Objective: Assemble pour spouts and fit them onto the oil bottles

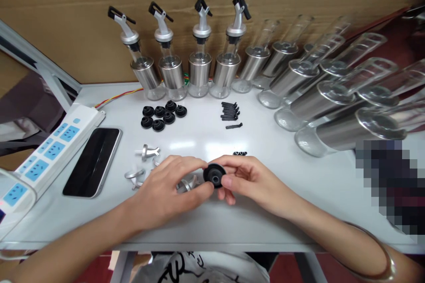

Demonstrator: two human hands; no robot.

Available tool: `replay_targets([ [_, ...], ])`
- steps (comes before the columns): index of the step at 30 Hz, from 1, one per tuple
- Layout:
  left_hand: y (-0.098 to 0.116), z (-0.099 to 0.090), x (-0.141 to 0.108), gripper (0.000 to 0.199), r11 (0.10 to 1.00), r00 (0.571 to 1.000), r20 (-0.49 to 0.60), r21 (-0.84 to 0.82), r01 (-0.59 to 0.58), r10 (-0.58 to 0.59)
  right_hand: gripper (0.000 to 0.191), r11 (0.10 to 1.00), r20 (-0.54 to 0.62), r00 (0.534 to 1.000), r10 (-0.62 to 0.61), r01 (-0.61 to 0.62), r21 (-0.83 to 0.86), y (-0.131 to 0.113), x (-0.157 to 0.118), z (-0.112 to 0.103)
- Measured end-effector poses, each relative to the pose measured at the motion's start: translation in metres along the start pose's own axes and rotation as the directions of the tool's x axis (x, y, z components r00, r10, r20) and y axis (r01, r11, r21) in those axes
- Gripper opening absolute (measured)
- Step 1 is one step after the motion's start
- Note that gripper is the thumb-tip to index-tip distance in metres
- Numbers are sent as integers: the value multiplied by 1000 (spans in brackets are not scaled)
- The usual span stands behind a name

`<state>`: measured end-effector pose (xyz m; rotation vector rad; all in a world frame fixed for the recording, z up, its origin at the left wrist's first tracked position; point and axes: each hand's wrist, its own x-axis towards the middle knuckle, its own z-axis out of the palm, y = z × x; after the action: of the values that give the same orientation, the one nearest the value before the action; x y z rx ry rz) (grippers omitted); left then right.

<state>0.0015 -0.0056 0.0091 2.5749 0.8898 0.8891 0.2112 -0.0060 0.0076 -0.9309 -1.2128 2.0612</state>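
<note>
Between my hands is a round black rubber stopper [214, 175], tilted so its hollow side with a central ring faces me. My right hand [247, 180] pinches its right rim between thumb and fingers. On the opposite rim, the thumb and index fingertip of my left hand [175, 183] close in on the stopper. Under and beside the left hand lie silver pourer heads [146, 152], partly covered by it. Several more black stoppers [158, 124] sit in a group farther back. Small black levers [229, 110] are lined up behind my right hand, with tiny black pieces [239, 153] nearer.
Several glass bottles with steel sleeves [200, 68] stand along the back, some topped with pourers; bottles without pourers [335, 93] crowd the right side. At left are a phone [93, 162] and a power strip [46, 152]. A cardboard panel [83, 31] rises behind.
</note>
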Motion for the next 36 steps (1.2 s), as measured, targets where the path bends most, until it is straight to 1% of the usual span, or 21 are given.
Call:
replay_targets([
  [3,-4,1,-3,22,998,998,30,-4,-56,56,41,998,34,999,29,-31,59,1,-2,1],
  [6,-8,1,-5,30,995,992,85,-1,-95,95,40,994,92,996,1,-10,105,2,-3,2],
  [8,-8,0,-5,31,997,992,102,-19,-68,70,38,994,119,993,-1,-13,113,2,-4,2],
  [12,-1,-3,1,30,993,985,148,-68,99,-88,36,992,139,990,36,-53,117,2,-5,2],
  [14,2,-4,4,31,986,977,172,-88,143,-126,34,991,137,989,61,-76,107,2,-5,4],
  [19,6,-3,4,26,984,976,173,-96,150,-132,28,990,161,981,110,-122,66,1,-5,8],
  [22,7,-1,5,21,981,973,189,-110,156,-134,20,994,161,983,93,-102,48,1,-6,9],
  [24,8,-1,6,17,982,976,166,-103,156,-138,17,996,162,984,67,-75,39,1,-7,8],
  [27,8,-2,9,10,990,987,120,-79,113,-103,23,998,169,984,50,-56,32,3,-7,6],
  [30,7,-4,11,7,993,985,157,-83,85,-71,28,997,169,983,65,-72,35,5,-7,5],
  [36,6,-6,11,10,984,962,246,-99,150,-122,33,994,148,984,100,-106,38,8,-7,5],
])
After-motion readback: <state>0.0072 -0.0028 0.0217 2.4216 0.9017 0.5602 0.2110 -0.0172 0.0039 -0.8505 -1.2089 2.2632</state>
